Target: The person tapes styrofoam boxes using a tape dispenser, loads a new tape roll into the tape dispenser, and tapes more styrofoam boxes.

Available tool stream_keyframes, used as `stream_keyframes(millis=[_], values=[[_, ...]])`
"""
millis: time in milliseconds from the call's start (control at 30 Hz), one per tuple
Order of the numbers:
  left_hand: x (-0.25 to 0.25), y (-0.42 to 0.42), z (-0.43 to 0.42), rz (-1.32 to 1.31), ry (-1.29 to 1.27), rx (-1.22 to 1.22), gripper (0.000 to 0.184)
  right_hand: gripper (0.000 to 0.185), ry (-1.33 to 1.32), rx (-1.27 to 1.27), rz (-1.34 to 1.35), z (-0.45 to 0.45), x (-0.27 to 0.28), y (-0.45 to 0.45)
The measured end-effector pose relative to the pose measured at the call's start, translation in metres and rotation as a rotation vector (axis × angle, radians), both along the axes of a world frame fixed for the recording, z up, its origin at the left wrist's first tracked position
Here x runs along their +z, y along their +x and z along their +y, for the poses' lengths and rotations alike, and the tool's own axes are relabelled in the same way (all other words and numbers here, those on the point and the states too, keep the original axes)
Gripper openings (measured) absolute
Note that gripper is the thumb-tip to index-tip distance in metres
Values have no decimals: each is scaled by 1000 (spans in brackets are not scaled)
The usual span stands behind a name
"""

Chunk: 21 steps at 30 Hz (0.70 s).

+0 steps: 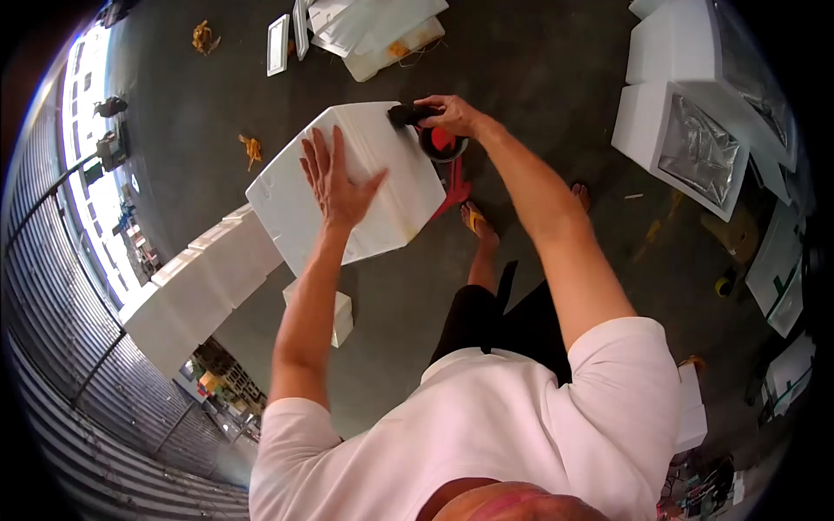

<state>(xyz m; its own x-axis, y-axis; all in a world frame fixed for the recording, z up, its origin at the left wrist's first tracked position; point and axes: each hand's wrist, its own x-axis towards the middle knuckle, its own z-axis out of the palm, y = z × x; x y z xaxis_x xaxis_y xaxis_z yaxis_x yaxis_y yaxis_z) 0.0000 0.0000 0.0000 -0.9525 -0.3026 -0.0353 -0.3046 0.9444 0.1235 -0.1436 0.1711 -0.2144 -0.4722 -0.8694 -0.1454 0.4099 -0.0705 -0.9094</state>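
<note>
A large white foam box (391,191) stands tilted in view in front of me. My left hand (340,187) lies flat on its top, fingers spread. At the box's far right edge my right hand (450,115) is closed on a tape dispenser (455,184) with a red frame and a dark tape roll. The dispenser's black end touches the box edge. My fingers partly cover it, so the exact grip is hard to see.
White foam boxes form a row (200,269) on the left. More foam boxes, one with a silvery lining (700,152), stand at right. Foam lids (373,30) are piled at the top. A small white block (342,319) lies behind my left forearm. Yellow scraps (251,149) lie on the floor.
</note>
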Motion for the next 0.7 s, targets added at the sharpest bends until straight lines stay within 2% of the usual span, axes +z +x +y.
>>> stream_keyframes(millis=[33, 67, 100, 133, 200, 233, 300, 333, 367, 433, 500, 533, 567, 600, 633, 700], values=[[18, 3, 2, 9, -73, 68, 94, 52, -91, 59, -132, -4, 6, 9], [31, 5, -1, 15, -103, 77, 95, 52, -94, 73, -65, -12, 13, 9], [-43, -15, 27, 86, 71, 98, 95, 52, 81, 92, 87, 94, -22, 10], [-52, 1, 39, -17, 143, 179, 95, 53, 176, 94, 79, 174, 2, 97], [-26, -28, -17, 71, -63, 388, 97, 55, 230, 182, 210, 110, 19, 73], [-45, -33, -11, 87, -11, 422, 97, 54, 197, 16, -120, 120, 22, 58], [-33, -42, -41, 117, -4, 691, 100, 53, 192, -13, -116, 88, 21, 74], [-41, -27, -71, 312, 143, 614, 100, 53, 93, -95, 3, 52, 13, 61], [-37, -16, -63, 311, 142, 613, 100, 53, 34, -171, 106, 28, 4, 48], [-17, 22, -48, -40, -103, -27, 98, 55, -14, -141, -65, -42, -23, 21], [-9, 28, -48, -111, -115, 14, 94, 56, 102, -100, -48, -49, -5, 24], [-17, 24, -46, -25, -70, 151, 93, 57, -54, -94, -17, -37, -22, 43], [-16, 9, -55, 72, -52, 247, 92, 55, 12, -30, 29, -29, -14, 51], [-17, 7, -58, 104, -19, 335, 89, 54, 86, 45, 86, -10, 0, 61], [-25, 1, -59, 127, 2, 344, 89, 53, 133, 86, 34, 21, 5, 73], [-29, 3, -74, 105, -36, 533, 90, 53, 188, 162, -17, 74, 7, 121]])
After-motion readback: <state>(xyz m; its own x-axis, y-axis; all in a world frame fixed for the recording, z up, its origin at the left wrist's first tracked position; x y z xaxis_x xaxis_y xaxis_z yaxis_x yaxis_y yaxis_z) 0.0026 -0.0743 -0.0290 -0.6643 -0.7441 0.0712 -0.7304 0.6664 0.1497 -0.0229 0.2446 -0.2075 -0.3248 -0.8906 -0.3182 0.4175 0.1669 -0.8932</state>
